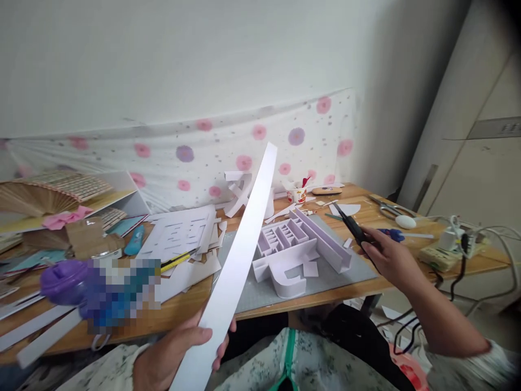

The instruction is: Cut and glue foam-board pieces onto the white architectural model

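Note:
My left hand [183, 347] grips the lower end of a long white strip of card [244, 239], thumb on top and fingers behind. The strip slants up and away, hiding part of the table. In my right hand [386, 252] is a black utility knife [355, 227], its thin end pointing up and left above the table's right half. Between the hands, a white card model [285, 239] with small compartments, stair-like steps and a curved wall lies on a grey cutting mat [260, 296]. A long white channel-shaped piece [325, 244] runs along its right side.
Printed sheets [179, 233], a yellow knife [179, 260] and a purple container [65, 282] lie left. Behind stand a white card structure [238, 190] and a paper cup [296, 194]. Scissors [391, 209] and a power strip [439, 252] with trailing cables are right.

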`<state>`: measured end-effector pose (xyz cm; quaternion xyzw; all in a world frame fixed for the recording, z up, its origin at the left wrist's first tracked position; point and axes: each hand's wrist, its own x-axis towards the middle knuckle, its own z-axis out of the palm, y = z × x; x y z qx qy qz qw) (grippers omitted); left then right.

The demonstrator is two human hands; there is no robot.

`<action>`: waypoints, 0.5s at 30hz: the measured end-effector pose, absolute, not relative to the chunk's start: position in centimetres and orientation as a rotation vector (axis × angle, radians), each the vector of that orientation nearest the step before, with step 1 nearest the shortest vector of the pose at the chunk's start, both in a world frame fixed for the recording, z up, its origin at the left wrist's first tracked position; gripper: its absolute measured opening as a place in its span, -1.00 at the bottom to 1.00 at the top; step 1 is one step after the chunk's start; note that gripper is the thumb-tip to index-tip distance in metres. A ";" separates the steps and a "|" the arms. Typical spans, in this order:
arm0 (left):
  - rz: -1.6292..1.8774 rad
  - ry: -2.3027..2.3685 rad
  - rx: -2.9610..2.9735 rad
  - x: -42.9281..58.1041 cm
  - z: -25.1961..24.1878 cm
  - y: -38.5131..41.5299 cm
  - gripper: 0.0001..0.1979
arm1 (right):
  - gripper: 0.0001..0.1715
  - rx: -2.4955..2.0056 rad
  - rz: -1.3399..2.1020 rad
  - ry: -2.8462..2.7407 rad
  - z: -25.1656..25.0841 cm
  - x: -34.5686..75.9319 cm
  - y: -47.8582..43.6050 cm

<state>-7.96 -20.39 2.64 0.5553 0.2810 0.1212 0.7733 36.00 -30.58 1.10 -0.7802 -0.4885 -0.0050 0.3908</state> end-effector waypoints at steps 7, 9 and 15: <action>0.287 0.467 1.257 -6.9 2.2 -20.6 -0.51 | -0.51 -1.366 0.270 -1.863 4.9 23.9 -32.0; 0.286 0.421 1.228 -7.0 1.9 -21.0 -0.46 | -0.49 -1.385 0.279 -1.917 5.1 22.6 -31.3; 0.286 0.344 1.108 -6.2 0.9 -20.8 -0.37 | -0.47 -1.454 0.230 -1.961 4.6 22.2 -30.8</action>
